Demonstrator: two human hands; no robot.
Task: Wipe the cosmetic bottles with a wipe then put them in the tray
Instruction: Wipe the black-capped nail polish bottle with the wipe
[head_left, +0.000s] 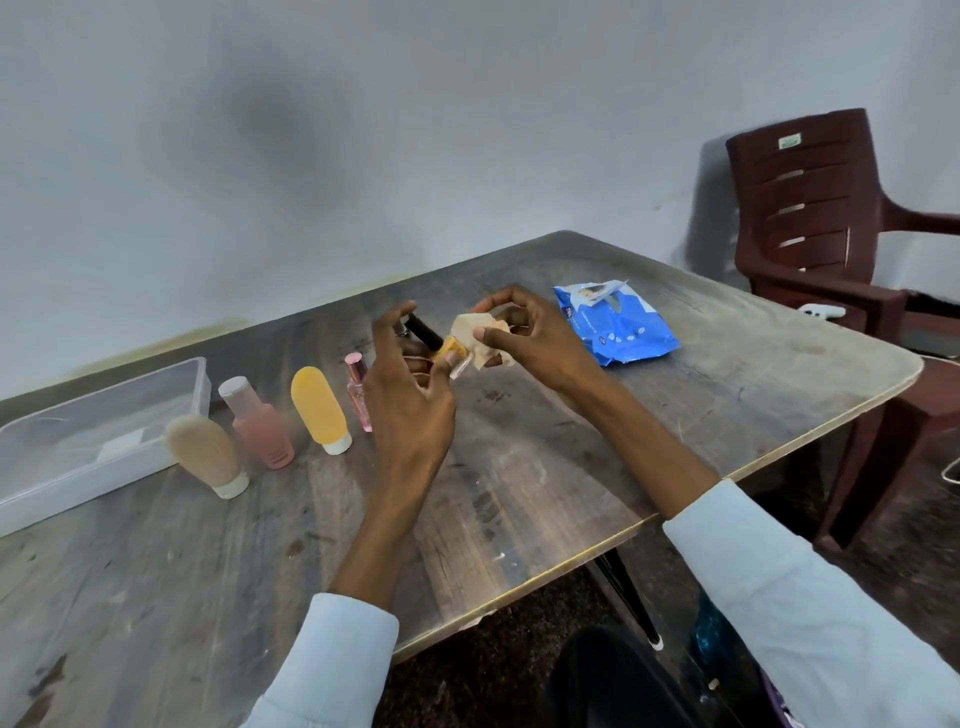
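Overhead, the left hand (410, 384) gripped a small yellow bottle (451, 352) with a long black cap, while the right hand (524, 338) pinched a crumpled beige wipe (478, 338) against it, above the scuffed wooden table (545, 467) beside a grey wall (363, 130).
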